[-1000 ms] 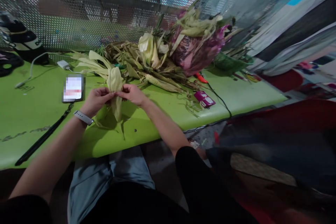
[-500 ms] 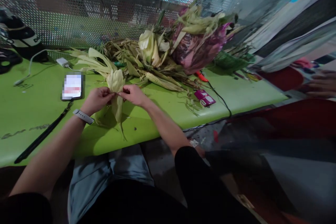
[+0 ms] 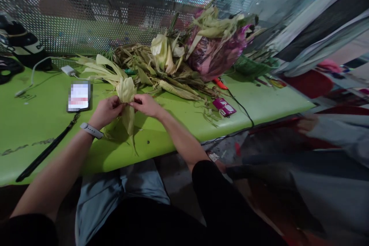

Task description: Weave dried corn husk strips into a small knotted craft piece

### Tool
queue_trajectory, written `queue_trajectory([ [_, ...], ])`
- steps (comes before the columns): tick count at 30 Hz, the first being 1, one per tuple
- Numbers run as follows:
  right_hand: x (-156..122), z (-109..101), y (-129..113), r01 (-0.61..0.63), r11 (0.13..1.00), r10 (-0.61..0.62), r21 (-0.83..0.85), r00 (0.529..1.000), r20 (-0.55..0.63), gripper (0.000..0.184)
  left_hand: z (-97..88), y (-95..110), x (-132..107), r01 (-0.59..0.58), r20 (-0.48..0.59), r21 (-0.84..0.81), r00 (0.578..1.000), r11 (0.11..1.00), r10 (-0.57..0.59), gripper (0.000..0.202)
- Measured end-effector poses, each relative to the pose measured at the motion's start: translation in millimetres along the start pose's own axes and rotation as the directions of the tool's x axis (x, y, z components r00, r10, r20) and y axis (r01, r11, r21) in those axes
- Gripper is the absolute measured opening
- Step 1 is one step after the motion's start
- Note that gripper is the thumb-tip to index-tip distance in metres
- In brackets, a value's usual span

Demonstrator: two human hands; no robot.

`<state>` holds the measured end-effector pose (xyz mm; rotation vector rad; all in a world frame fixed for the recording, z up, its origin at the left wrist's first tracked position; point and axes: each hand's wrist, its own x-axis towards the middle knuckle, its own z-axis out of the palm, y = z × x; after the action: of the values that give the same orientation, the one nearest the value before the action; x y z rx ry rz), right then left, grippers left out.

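Observation:
Pale yellow-green corn husks [image 3: 126, 89] are gathered in a bundle above the green table, with a narrow tail hanging down toward me. My left hand [image 3: 107, 110] pinches the bundle at its waist from the left. From the right, my right hand [image 3: 145, 105] pinches the same spot, its fingertips close to those of the left. Whatever lies between the fingertips is too small to make out. Long loose husk strips [image 3: 99, 68] fan out behind the bundle. A heap of drier husks [image 3: 138, 57] lies just beyond my right hand.
On the green table [image 3: 161, 134] lie a phone [image 3: 78, 96] with a black strap, a white charger [image 3: 68, 70] and a purple packet [image 3: 224, 107]. A pink plastic bag [image 3: 213, 54] of husks stands behind. At right, another person's hand [image 3: 307, 123] and grey sleeve show.
My hands stay pinched at the bundle's waist with hardly any movement. At the right, the other person's hand has come lower and further left, with the sleeve now in view.

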<state>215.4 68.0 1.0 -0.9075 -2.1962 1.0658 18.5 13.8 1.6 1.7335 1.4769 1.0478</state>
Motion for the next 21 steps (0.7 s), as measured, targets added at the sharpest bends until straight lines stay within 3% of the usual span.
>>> queue_trajectory([
  [6,-3,-1,-6,0.034,0.997,-0.036,-0.072,0.999,-0.023,0.025,-1.6,0,-2,-0.076,0.051,0.136,0.996,0.988,0.070,0.024],
  [13,-1,0,-2,0.012,1.000,-0.012,-0.005,0.999,-0.030,0.036,-1.8,9,-4,-0.085,0.015,0.197,0.996,0.977,0.084,0.025],
  [21,-3,0,-9,0.038,0.995,-0.047,-0.092,0.994,-0.095,0.037,-0.3,7,-4,-0.102,0.002,0.260,0.994,0.960,0.105,0.023],
])
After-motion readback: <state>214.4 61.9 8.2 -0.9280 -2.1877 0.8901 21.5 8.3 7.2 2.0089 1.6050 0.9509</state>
